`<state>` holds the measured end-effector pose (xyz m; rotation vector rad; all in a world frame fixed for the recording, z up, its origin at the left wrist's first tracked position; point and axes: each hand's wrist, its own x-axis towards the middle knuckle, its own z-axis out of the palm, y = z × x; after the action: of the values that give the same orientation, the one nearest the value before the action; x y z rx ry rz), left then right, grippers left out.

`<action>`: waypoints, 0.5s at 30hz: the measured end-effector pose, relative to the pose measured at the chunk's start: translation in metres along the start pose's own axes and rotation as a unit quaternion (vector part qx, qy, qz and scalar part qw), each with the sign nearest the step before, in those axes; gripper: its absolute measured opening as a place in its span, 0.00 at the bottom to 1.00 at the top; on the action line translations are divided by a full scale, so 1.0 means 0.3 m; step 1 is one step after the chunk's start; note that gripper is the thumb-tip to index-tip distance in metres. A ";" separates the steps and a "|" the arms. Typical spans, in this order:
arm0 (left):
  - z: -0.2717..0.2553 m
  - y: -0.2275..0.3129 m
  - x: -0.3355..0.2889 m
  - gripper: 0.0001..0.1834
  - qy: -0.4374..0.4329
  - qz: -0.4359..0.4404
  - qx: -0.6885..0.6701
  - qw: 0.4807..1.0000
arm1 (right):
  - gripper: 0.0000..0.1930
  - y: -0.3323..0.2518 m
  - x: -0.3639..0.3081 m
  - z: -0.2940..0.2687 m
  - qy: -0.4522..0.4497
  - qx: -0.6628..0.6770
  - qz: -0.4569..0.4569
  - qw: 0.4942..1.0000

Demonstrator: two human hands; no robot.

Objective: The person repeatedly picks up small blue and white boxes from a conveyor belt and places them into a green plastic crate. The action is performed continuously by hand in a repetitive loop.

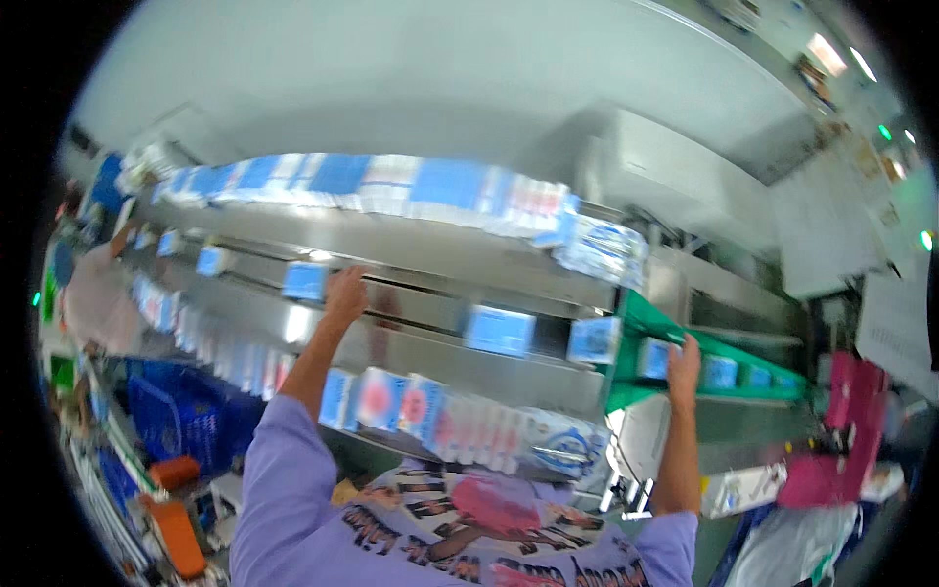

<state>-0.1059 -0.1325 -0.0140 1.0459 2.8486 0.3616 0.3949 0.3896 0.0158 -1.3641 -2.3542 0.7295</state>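
My left hand (344,293) reaches over the metal conveyor (416,311), its fingers loosely stretched out and blurred. Just left of it stands a small blue-and-white box (305,281), close against the hand; whether they touch I cannot tell. My right hand (684,367) is at the green-sided channel (629,377), fingers stretched upward. Beside its left edge sits another blue-and-white box (653,358), with no clear grip on it. Between my hands, two more boxes, a blue one (500,331) and one at the channel's mouth (594,340), lie on the conveyor.
Blue and white packs (342,181) line the ledge behind the conveyor. Along the near side stands a row of cartons (401,401), with a clear plastic-wrapped bundle (567,442) at its right end. A blue crate (186,411) is at lower left. Another person (103,298) works at far left.
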 end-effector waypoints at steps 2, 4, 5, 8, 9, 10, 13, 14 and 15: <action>-0.028 -0.118 -0.008 0.20 -0.019 -0.078 0.040 0.996 | 0.21 -0.057 -0.022 0.016 -0.008 0.032 -0.016 0.999; -0.064 -0.154 0.024 0.20 -0.032 -0.085 0.084 0.992 | 0.19 -0.043 -0.033 0.037 -0.018 0.040 -0.021 0.999; -0.074 -0.162 0.030 0.20 -0.043 -0.083 0.102 0.990 | 0.18 -0.068 -0.044 0.048 -0.017 0.055 -0.017 0.998; -0.043 -0.147 0.008 0.19 -0.079 -0.007 0.098 0.992 | 0.18 -0.137 -0.071 0.060 -0.062 0.059 -0.011 0.996; -0.034 -0.101 0.035 0.18 -0.143 -0.009 0.092 0.985 | 0.18 -0.101 -0.064 0.068 -0.060 0.043 -0.027 0.997; -0.017 -0.069 0.048 0.17 -0.168 0.021 0.076 0.983 | 0.18 -0.050 -0.050 0.088 -0.057 0.026 -0.042 0.997; 0.038 0.053 0.017 0.16 -0.153 0.059 0.050 0.985 | 0.21 -0.046 -0.031 0.114 -0.072 0.032 0.012 0.997; 0.017 0.117 0.018 0.16 -0.153 0.058 0.035 0.986 | 0.23 -0.066 -0.035 0.103 -0.083 0.033 0.045 0.995; 0.017 0.149 0.019 0.16 -0.160 0.066 0.034 0.984 | 0.25 -0.055 -0.032 0.112 -0.084 0.037 0.063 0.994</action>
<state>-0.0815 -0.0950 -0.0079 1.1868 2.5312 0.0927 0.3708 0.3655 -0.0024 -1.4821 -2.3564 0.9935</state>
